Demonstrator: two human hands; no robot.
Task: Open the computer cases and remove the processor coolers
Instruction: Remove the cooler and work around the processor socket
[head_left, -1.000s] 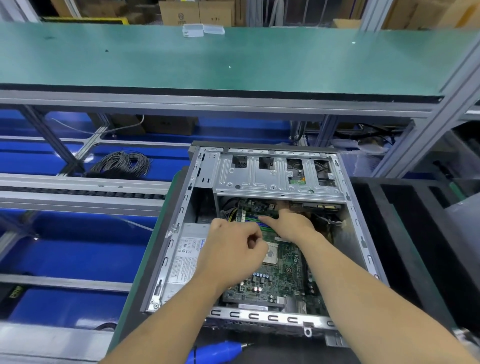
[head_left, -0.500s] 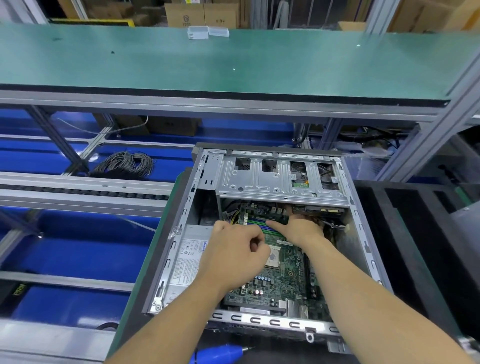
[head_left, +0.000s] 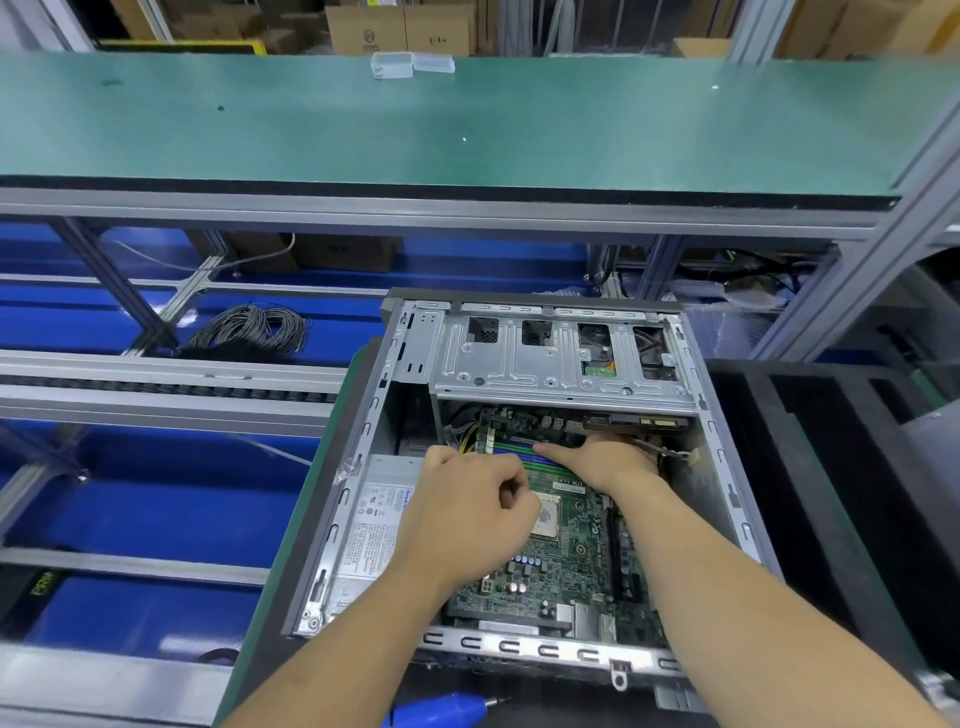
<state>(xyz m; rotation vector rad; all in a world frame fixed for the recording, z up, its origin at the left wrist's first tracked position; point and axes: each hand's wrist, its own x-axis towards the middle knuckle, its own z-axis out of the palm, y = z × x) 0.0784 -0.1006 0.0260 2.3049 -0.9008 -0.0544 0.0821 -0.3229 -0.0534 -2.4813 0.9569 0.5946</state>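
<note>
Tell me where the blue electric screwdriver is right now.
In the head view, the blue screwdriver lies at the bottom edge, just in front of the open computer case, under the left forearm, tip pointing right.

The green-edged counter (head_left: 291, 587) carries the open computer case (head_left: 519, 647); a blue screwdriver (head_left: 441, 711), seemingly, lies at its near edge.

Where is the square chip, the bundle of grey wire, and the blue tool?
square chip (head_left: 546, 515), head view, on its bare metal top.
bundle of grey wire (head_left: 249, 330), head view, middle of the coil.
blue tool (head_left: 441, 710), head view, on its blue handle.
</note>
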